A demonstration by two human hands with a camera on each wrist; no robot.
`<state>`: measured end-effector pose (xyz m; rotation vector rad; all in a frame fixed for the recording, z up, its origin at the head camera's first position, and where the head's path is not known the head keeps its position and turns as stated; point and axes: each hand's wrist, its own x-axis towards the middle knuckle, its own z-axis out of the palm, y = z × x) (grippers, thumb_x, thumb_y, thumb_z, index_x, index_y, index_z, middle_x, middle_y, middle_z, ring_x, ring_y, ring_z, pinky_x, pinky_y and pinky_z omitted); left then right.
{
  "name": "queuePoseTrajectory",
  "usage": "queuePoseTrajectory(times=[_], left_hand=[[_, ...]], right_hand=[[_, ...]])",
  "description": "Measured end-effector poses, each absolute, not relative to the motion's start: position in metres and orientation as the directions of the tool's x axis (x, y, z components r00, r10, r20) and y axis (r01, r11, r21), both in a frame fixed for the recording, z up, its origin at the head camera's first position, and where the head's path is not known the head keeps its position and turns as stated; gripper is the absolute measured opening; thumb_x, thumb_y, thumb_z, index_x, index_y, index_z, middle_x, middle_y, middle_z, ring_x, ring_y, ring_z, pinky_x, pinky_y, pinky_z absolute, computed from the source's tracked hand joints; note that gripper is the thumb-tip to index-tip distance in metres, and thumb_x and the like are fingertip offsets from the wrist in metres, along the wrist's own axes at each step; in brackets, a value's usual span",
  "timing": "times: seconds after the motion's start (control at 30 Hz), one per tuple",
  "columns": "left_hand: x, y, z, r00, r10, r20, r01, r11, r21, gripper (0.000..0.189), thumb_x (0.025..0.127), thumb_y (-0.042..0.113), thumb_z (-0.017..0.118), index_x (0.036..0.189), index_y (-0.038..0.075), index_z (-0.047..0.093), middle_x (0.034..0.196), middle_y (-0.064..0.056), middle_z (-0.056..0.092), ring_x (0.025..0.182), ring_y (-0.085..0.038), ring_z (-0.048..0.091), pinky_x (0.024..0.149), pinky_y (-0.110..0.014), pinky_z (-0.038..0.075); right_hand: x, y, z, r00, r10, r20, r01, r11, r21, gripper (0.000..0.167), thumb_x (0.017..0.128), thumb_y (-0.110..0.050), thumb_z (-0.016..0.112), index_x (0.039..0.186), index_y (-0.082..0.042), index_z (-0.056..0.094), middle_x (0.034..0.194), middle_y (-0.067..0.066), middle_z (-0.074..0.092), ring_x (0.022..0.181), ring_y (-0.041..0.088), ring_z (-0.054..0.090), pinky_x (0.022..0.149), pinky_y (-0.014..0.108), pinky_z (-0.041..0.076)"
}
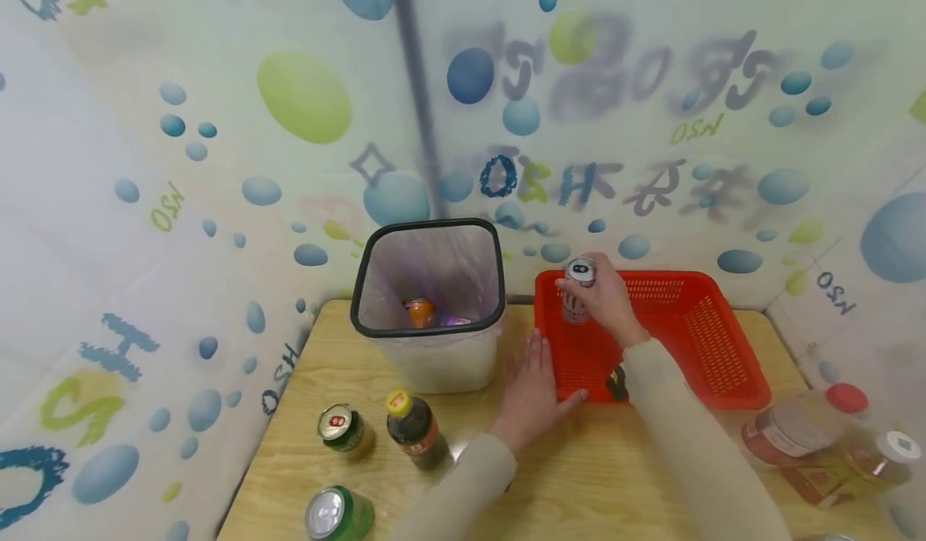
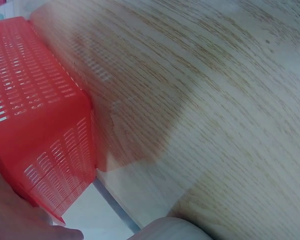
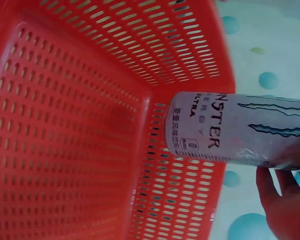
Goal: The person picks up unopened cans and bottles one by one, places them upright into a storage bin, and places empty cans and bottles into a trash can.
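Note:
My right hand (image 1: 609, 304) grips a pale grey Monster energy drink can (image 1: 576, 304) near its top. The can is held upright over the left back part of a red plastic basket (image 1: 723, 356). In the right wrist view, the can (image 3: 214, 130) overlaps the slotted wall of the basket (image 3: 65, 150), with its lower end towards the inside. My left hand (image 1: 531, 388) lies at the basket's left front corner, fingers extended along the side and thumb spread along the front. From the left wrist, the hand (image 2: 15, 212) shows at the rim of the basket (image 2: 35, 125).
Left of the basket stands a lined waste bin (image 1: 441, 364) holding an orange can (image 1: 419, 312) and a purple item (image 1: 457, 321). A yellow-capped cola bottle (image 1: 415, 432), dark green can (image 1: 347, 432) and green can (image 1: 340, 515) stand front left. Red-capped (image 1: 799, 424) and white-capped bottles (image 1: 854, 469) are at right.

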<state>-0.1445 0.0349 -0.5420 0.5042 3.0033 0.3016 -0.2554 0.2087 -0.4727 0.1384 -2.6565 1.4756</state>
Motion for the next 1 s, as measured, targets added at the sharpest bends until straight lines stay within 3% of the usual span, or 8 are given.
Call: queuePoseTrajectory(times=[0.23, 1.0], left_hand=[[-0.144, 0.035, -0.541, -0.943, 0.329, -0.042, 0.316, 0.931, 0.18, 0.106, 0.094, 0.079, 0.044, 0.166, 0.006, 0.018, 0.174, -0.011, 0.004, 0.159, -0.031, 0.009, 0.122, -0.055, 0.026], [-0.142, 0.036, -0.541, -0.944, 0.326, -0.05, 0.31, 0.928, 0.208, 0.107, 0.093, 0.079, 0.046, 0.166, 0.007, 0.015, 0.174, -0.011, 0.001, 0.159, -0.031, 0.01, 0.122, -0.055, 0.027]], right_hand=[[-0.265, 0.206, -0.485, -0.999, -0.034, 0.027, -0.042, 0.571, -0.82, 0.068, 0.098, -0.026, 0.074, 0.145, 0.002, 0.034, 0.136, 0.025, 0.051, 0.125, 0.042, 0.051, 0.11, 0.058, 0.045], [-0.269, 0.202, -0.497, -0.996, -0.038, -0.079, 0.043, 0.579, -0.815, 0.07, 0.095, -0.023, 0.077, 0.146, -0.001, 0.034, 0.135, 0.022, 0.052, 0.124, 0.04, 0.053, 0.107, 0.057, 0.048]])
